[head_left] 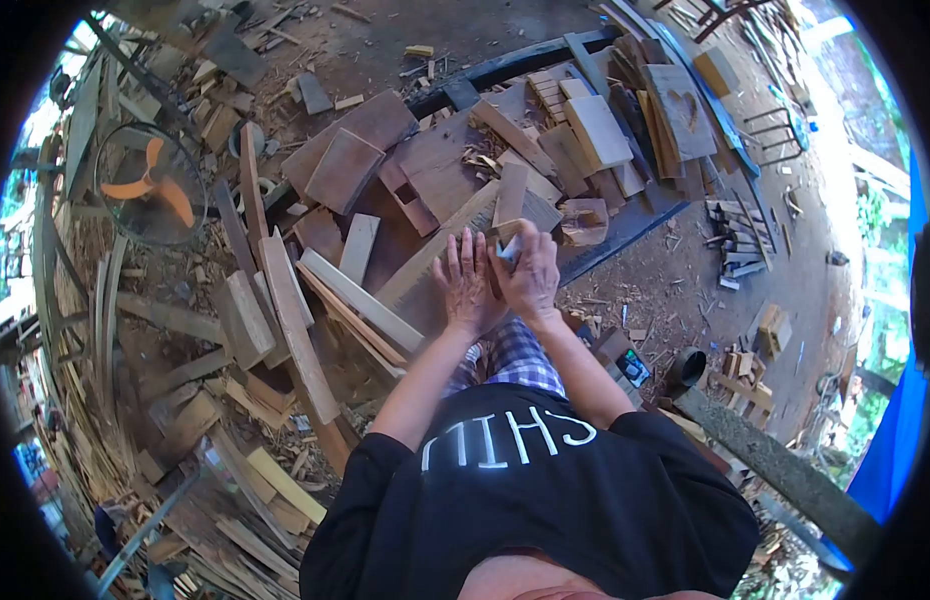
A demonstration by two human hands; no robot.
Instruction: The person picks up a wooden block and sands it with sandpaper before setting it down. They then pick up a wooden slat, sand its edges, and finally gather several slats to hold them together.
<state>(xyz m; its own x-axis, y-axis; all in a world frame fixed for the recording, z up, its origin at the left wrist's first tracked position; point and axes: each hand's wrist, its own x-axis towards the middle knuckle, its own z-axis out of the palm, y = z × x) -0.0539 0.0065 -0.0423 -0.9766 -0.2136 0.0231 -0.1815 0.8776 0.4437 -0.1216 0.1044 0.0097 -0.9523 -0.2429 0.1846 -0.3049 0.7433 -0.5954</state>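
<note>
My left hand (pixel 468 285) lies flat with its fingers stretched out, over a long brown board (pixel 410 282) close in front of my body. Right beside it, my right hand (pixel 530 280) is closed, with a small pale-blue thing (pixel 509 250) showing between thumb and fingers; I cannot tell what it is. A narrow wooden block (pixel 510 192) reaches away from the right fingertips across the board. To the right of it sits a short block with a hollow (pixel 585 222). Wood shavings (pixel 482 158) lie just beyond.
Stacked planks and a board with a heart shape (pixel 682 112) stand at the workbench's far right. Long strips (pixel 360 300) lean left of my hands. A fan with orange blades (pixel 150 185) stands at left. A dark cup (pixel 688 367) is at right. Offcuts litter the ground.
</note>
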